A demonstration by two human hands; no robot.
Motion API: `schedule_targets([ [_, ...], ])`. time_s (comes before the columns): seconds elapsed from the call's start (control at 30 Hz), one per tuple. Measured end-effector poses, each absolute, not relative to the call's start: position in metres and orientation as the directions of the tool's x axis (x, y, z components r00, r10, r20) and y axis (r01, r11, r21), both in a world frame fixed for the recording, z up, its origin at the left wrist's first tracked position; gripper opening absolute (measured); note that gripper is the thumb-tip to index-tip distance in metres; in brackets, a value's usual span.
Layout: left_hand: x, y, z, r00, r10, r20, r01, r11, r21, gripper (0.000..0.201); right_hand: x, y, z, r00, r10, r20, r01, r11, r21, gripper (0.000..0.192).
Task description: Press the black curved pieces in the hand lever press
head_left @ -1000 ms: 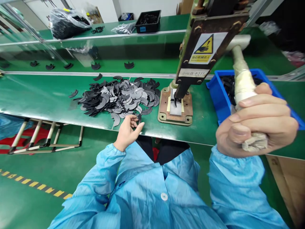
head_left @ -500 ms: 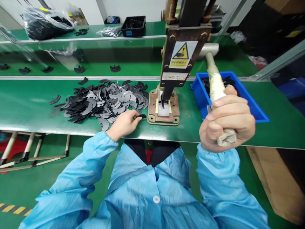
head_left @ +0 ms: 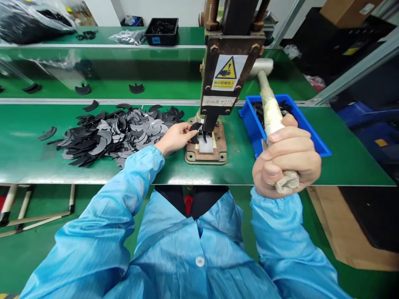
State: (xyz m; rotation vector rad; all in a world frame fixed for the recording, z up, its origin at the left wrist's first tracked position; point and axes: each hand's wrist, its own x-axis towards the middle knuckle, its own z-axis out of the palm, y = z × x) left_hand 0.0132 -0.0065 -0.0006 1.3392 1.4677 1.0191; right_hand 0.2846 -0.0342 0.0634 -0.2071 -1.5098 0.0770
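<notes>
My left hand pinches a black curved piece at the left side of the press base. Beside that piece, another dark curved bit sits under the ram of the hand press, over a pale plate. My right hand is wrapped round the taped press lever, which slants up to a grey metal cross-piece. To the left of the press spreads a heap of black and grey crescent pieces.
A blue bin holding black parts stands right of the press, partly behind my right hand. Several curved pieces lie along the back ledge. On the upper shelf are a black tray and plastic bags. A warning sign is on the press.
My left hand has moved right and forward, from the heap's front edge to the press base, carrying the curved piece. My right hand stays on the lever. The view has shifted slightly right.
</notes>
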Motion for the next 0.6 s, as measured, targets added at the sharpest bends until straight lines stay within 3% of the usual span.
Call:
schedule_targets([
  [0.2, 0.01, 0.003, -0.001, 0.003, 0.995, -0.096, 0.351, 0.089, 0.932, 0.025, 0.285, -0.04, 0.063, 0.065, 0.223, 0.973, 0.13, 0.964, -0.23, 0.049],
  [0.6, 0.008, 0.015, 0.001, 0.056, 0.963, -0.264, 0.256, 0.242, 0.936, 0.036, 0.28, -0.042, 0.062, 0.131, 0.239, 0.962, 0.175, 0.95, -0.26, 0.056],
])
